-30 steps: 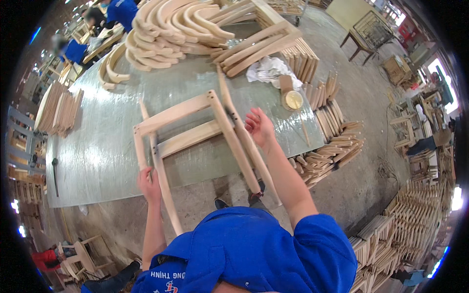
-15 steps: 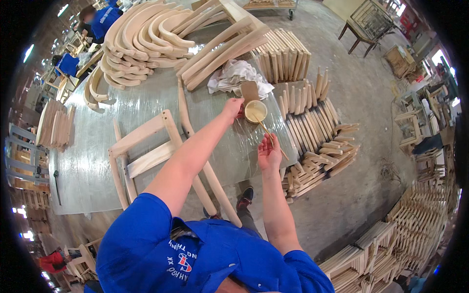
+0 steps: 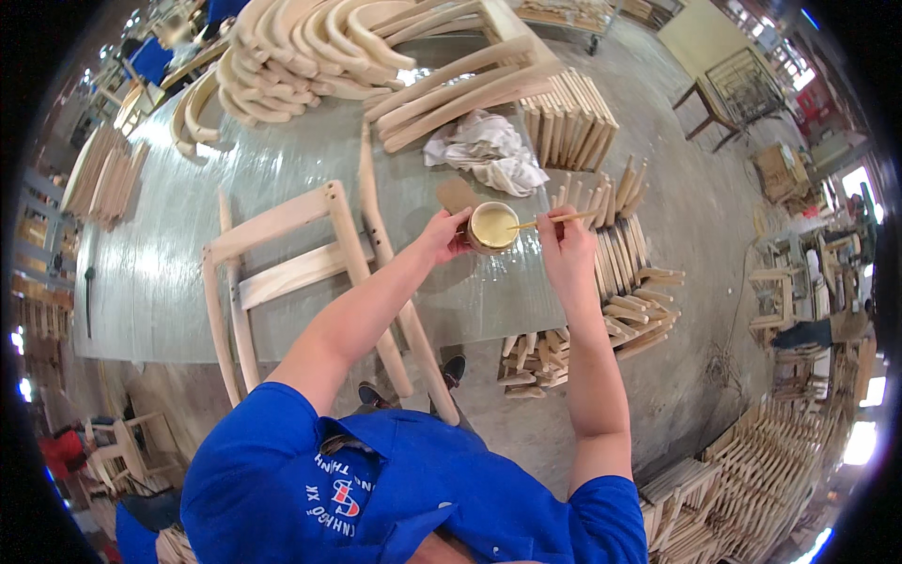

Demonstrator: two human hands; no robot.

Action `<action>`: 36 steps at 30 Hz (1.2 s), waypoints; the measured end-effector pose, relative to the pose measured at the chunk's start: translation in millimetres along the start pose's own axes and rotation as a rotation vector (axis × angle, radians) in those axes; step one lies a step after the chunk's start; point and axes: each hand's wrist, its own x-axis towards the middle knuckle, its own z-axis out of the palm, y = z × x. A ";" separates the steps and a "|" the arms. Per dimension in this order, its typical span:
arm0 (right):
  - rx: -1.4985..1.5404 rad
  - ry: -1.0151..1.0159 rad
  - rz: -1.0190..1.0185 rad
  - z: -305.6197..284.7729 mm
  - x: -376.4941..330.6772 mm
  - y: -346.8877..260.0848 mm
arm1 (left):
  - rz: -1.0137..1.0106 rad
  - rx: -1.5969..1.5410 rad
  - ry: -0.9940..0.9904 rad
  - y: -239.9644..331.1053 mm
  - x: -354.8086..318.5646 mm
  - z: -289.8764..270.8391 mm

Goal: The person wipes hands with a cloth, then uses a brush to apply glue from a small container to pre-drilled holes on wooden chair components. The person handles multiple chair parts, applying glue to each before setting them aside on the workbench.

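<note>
My left hand (image 3: 444, 237) is closed around the side of a small round cup (image 3: 494, 228) filled with a pale yellowish liquid. Between the fingers of my right hand (image 3: 569, 252) is a thin wooden stick (image 3: 554, 220), held nearly level. Its tip reaches over the rim into the liquid; whether it carries bristles I cannot make out. A flat brown piece (image 3: 457, 195) lies just beyond the cup, and past that a crumpled white cloth (image 3: 486, 152). To the left, a wooden chair frame (image 3: 293, 275) rests on the plastic-covered table (image 3: 150, 301), under my left forearm.
Curved wooden parts (image 3: 301, 56) are heaped at the table's far side, beside a stack of straight pieces (image 3: 460, 94). Bundles of wooden legs (image 3: 620, 273) stand along the right edge. More frames (image 3: 770, 451) fill the lower right floor. A dark chair (image 3: 738, 89) stands far right.
My right hand has moved up and right, swinging the stick from a downward slant to nearly level. The cup has tilted slightly, and my view has shifted.
</note>
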 end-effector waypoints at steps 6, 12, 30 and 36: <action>0.031 -0.294 -0.094 67.7 -10.7 -86.2 | 0.184 -0.261 -0.022 9.2 -87.7 -66.8; 0.207 -0.384 -0.104 138.3 -36.0 -182.6 | 0.407 -0.275 0.140 37.3 -201.0 -158.6; 0.786 -0.963 0.283 362.7 -105.5 -305.9 | 0.751 -0.531 0.755 49.2 -377.3 -338.3; 1.080 -1.026 0.477 389.6 -87.4 -301.2 | 0.818 -0.678 0.804 53.1 -369.5 -367.9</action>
